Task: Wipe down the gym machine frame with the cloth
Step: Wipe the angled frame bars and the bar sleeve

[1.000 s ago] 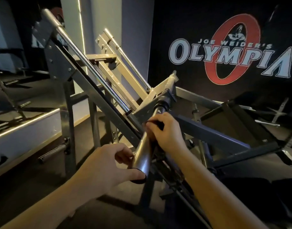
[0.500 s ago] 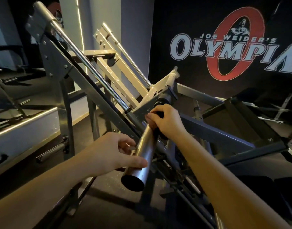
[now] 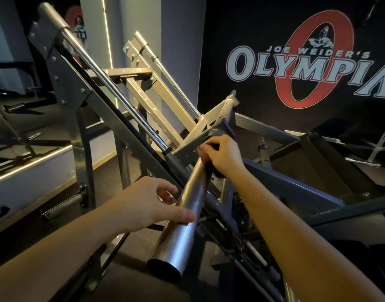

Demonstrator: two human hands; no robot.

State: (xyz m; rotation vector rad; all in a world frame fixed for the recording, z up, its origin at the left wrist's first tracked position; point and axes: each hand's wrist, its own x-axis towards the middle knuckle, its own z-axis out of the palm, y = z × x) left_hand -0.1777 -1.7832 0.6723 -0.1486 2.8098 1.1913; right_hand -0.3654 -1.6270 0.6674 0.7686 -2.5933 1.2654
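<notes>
The gym machine frame (image 3: 73, 92) is grey steel with slanted rails and a polished guide rod (image 3: 113, 90). A thick chrome bar (image 3: 178, 240) sticks out from its carriage toward me, open end lowest. My right hand (image 3: 224, 155) grips a dark cloth (image 3: 216, 174) wrapped round the bar's upper end, right by the carriage joint; only dark scraps of cloth show under the fingers. My left hand (image 3: 143, 201) holds the bar lower down, thumb lying across its top and fingers curled on its left side.
A blue-grey beam (image 3: 285, 179) runs right from under my right arm. A short chrome peg (image 3: 63, 205) juts from the left upright. The black wall with the Olympia logo (image 3: 296, 68) is behind, more equipment (image 3: 366, 149) at right, and the floor is dark.
My right hand has slid with the cloth up the bar to the carriage joint. My left hand has shifted from the bar's open end to higher on it.
</notes>
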